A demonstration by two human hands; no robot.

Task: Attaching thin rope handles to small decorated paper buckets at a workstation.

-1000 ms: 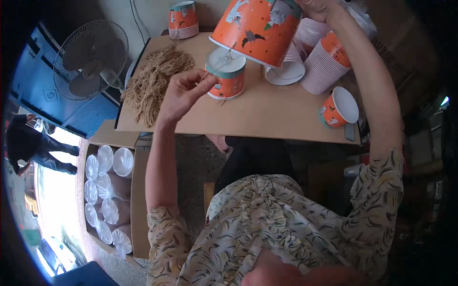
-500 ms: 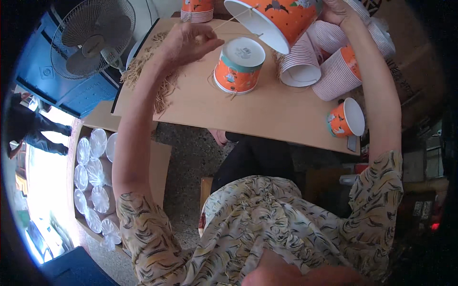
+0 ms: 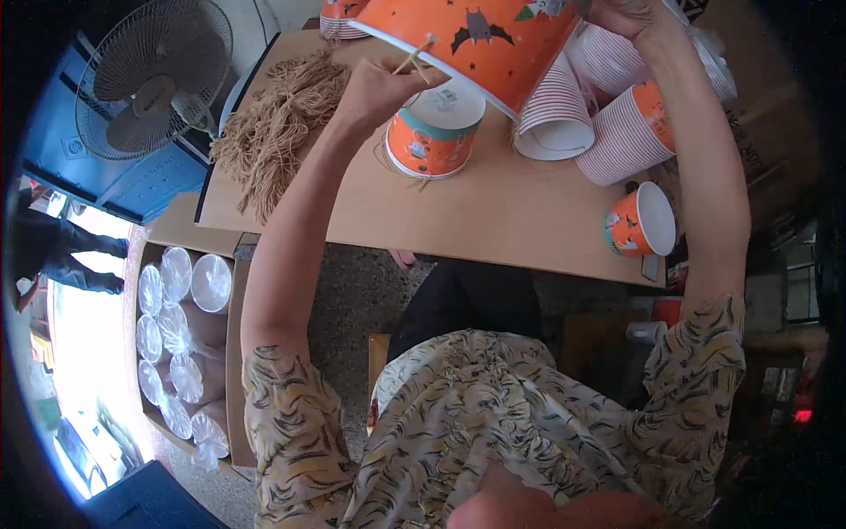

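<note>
Up at the top edge, my right hand (image 3: pixel 621 16) grips a large orange paper cup (image 3: pixel 520 53) printed with bats, tilted with its white rim toward the lower left. My left hand (image 3: pixel 383 88) is closed at that rim, pinching a tan paper cord (image 3: pixel 410 60) that comes out through the cup's side. Below, a second paper cup (image 3: pixel 432 145), orange with a teal band, stands upside down on the table, a cord loop around its lower part. A big bundle of loose tan cords (image 3: pixel 286 123) lies to the left of my left forearm.
Nested stacks of paper cups (image 3: pixel 621 137) lie at the table's right. A small orange cup (image 3: pixel 639 220) lies near the front right corner of the brown table (image 3: pixel 493 238). A fan (image 3: pixel 154 84) stands left; below it, a carton (image 3: pixel 236 353) holds several plastic-wrapped cup stacks.
My left hand has moved right, up to the cup's rim, where the cord is now gathered short. The held cup has shifted slightly left, and more of the cord bundle shows.
</note>
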